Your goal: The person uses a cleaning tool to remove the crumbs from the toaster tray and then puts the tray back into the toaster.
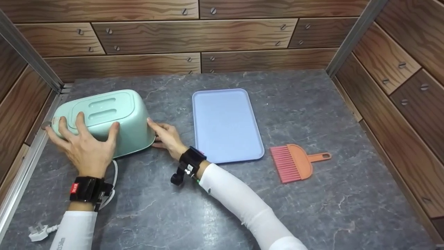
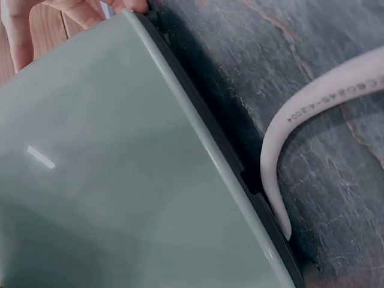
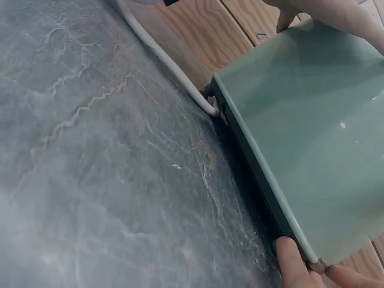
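A mint-green toaster (image 1: 133, 121) with two slots in its top and a dark base stands at the left of the table. My left hand (image 1: 86, 149) holds its near left part from above, fingers spread over the top edge and thumb on the near side. At the right end, my right hand (image 1: 168, 137) grips the lower edge, its thumb against the wall. In the right wrist view, the right fingers (image 3: 291, 261) are at the bottom corner, by the dark base (image 3: 255, 165). A white power cord (image 2: 312, 99) runs from beneath the toaster; its plug (image 1: 39, 232) lies near the front left.
A light blue tray (image 1: 227, 125) lies flat right of the toaster. Farther right is an orange hand brush (image 1: 301, 161) with pink bristles. Wood-patterned walls (image 1: 194, 34) and a metal rail (image 1: 20, 177) border the grey marbled table (image 1: 295, 100).
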`<state>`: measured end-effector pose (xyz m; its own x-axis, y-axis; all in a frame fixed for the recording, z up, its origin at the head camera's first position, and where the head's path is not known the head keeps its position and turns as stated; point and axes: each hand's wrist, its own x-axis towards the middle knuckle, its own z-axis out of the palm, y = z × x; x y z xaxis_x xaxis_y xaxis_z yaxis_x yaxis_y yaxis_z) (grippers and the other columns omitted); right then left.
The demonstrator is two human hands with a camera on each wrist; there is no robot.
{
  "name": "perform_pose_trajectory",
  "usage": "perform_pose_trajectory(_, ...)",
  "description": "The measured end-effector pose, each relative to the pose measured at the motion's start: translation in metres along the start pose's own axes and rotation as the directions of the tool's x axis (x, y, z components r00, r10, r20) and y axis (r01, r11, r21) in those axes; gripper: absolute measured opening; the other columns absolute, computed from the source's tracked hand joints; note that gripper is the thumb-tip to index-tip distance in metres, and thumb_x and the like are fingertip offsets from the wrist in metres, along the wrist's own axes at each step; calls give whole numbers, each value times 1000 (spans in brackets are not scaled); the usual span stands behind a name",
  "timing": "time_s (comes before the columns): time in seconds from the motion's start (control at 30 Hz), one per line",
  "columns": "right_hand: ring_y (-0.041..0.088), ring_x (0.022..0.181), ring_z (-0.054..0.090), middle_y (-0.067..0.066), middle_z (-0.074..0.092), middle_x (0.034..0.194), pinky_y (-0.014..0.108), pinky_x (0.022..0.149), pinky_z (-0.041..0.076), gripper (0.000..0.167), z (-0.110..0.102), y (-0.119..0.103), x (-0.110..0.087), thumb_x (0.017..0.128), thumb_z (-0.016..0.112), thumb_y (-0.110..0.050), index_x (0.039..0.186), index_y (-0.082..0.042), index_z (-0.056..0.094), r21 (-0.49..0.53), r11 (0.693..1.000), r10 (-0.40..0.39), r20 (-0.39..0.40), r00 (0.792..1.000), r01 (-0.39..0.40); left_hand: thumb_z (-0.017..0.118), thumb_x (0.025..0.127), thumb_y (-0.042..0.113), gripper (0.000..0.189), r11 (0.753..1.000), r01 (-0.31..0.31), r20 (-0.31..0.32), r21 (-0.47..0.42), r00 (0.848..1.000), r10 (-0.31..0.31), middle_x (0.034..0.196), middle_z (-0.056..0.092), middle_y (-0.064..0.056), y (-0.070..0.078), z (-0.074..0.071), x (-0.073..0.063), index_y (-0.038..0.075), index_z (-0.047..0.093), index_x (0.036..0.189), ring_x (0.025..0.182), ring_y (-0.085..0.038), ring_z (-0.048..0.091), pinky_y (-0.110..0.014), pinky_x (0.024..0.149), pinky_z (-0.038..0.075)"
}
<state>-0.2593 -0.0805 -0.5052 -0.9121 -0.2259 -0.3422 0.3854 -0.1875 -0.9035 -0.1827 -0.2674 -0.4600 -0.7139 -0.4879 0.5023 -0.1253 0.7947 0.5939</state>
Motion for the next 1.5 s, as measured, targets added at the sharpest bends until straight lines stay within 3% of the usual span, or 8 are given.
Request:
perform_pose_trajectory(0.13,14,82,69,5,70,102,32,79,68,57,2,0,-1,95,77,-47,130,-3,69,2,1000,-11,-19,1000,11,70,85,73,97,1000,-28,-20,-13,999,28,165,27,-32,-2,2,2,9,49,156,161,-50,-3,-71,130,22)
perform_pose_trajectory(0.3,15,87,69,5,72,107,32,81,68,56,8,4,-6,94,77,-48,127,-4,71,-6,1000,-19,-73,997,19,71,83,73,98,997,-70,-19,-23,997,69,164,27,-33,-10,2,5,9,50,154,161,-52,-2,-71,131,14)
perform_pose_trajectory(0.43,16,92,70,5,72,111,32,84,67,54,13,7,-9,95,76,-49,126,-5,72,-33,999,-33,-116,993,29,71,83,72,98,995,-96,10,-22,995,96,165,26,-34,-16,1,10,9,49,155,160,-52,-1,-73,130,14)
perform_pose_trajectory(0.7,16,100,73,8,74,125,31,88,66,57,18,11,-16,94,76,-51,130,-6,71,-91,994,-70,-181,981,54,73,83,68,95,990,-140,73,-30,987,142,166,27,-31,-24,-3,20,10,49,155,161,-49,-1,-78,125,25)
perform_pose_trajectory(0.87,16,95,74,6,75,119,29,84,66,51,20,14,-22,93,77,-48,125,-8,73,-91,994,-78,-190,979,61,74,83,67,93,989,-143,101,-33,984,145,167,27,-28,-29,-6,23,13,49,155,162,-47,-1,-82,117,33)
perform_pose_trajectory(1.2,14,80,68,2,71,101,25,76,63,50,24,23,-33,92,80,-46,125,-9,70,-79,994,-96,-186,978,82,77,84,58,87,981,-180,155,-72,970,189,168,28,-24,-40,-15,32,15,50,155,163,-42,0,-82,113,36)
perform_pose_trajectory(1.5,15,79,71,2,73,97,25,73,63,48,28,29,-42,89,84,-43,120,-9,71,-65,994,-94,-200,975,83,77,86,51,84,967,-213,214,-141,947,240,169,24,-23,-51,-21,39,16,48,156,164,-42,-2,-87,117,25)
